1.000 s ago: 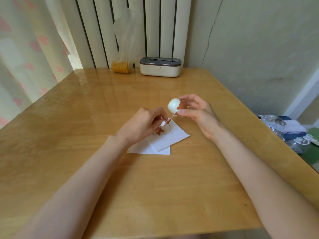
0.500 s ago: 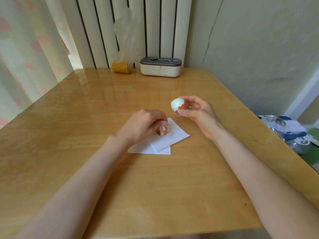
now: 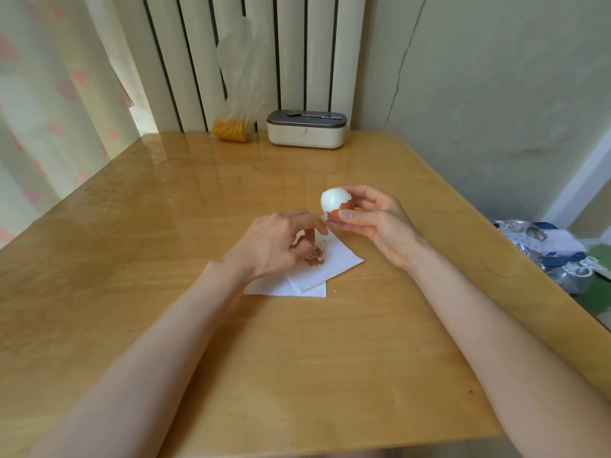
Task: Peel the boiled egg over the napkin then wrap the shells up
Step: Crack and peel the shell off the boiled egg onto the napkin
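My right hand [image 3: 373, 219] holds a half-peeled boiled egg [image 3: 335, 203] between thumb and fingers, white top bare, brown shell left on its lower part. The egg hangs above the far corner of a white folded napkin [image 3: 317, 276] on the wooden table [image 3: 198, 342]. Brown shell pieces [image 3: 314, 256] lie on the napkin. My left hand [image 3: 277, 242] hovers over those pieces, its fingers loosely bent and pointing down, nothing held that I can see. It covers the napkin's left part.
At the table's far edge stand a white box with a dark lid [image 3: 306, 128] and a plastic bag with yellow contents [image 3: 236, 127], against a radiator. Curtains hang on the left. Bags and clutter [image 3: 555, 252] lie on the floor beyond the right edge.
My left hand pulled a strip of shell off the egg, carried it down and dropped it on the napkin. My right hand turned the egg slightly and kept it above the napkin.
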A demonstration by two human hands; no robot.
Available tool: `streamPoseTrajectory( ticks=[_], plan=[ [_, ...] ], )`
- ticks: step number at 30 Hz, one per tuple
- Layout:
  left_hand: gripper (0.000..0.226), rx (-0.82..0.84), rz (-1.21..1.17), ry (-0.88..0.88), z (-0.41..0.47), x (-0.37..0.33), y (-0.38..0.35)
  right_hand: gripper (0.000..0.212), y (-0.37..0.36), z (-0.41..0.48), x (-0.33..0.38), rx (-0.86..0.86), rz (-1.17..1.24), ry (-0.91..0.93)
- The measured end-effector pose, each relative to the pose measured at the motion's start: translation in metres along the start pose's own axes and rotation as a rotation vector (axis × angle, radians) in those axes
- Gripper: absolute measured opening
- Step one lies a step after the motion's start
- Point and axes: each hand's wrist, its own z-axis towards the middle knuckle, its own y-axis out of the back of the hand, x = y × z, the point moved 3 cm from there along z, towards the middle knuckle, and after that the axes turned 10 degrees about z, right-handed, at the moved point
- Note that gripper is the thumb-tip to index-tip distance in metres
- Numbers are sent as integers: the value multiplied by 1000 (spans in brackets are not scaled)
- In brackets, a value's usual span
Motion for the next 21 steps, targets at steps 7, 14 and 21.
streamPoseTrajectory(
  ticks=[7, 14, 21],
  plan=[
    [43, -78, -18, 113, 1, 6, 3, 36, -4, 0, -2, 107, 114, -38],
    [34, -116, -41, 189, 1, 9, 2, 52, -6, -1, -4, 200, -36, -56],
    [22, -244, -412, 157, 2, 2, 11, 53, -3, -1, 0, 170, -186, 19]
  ],
)
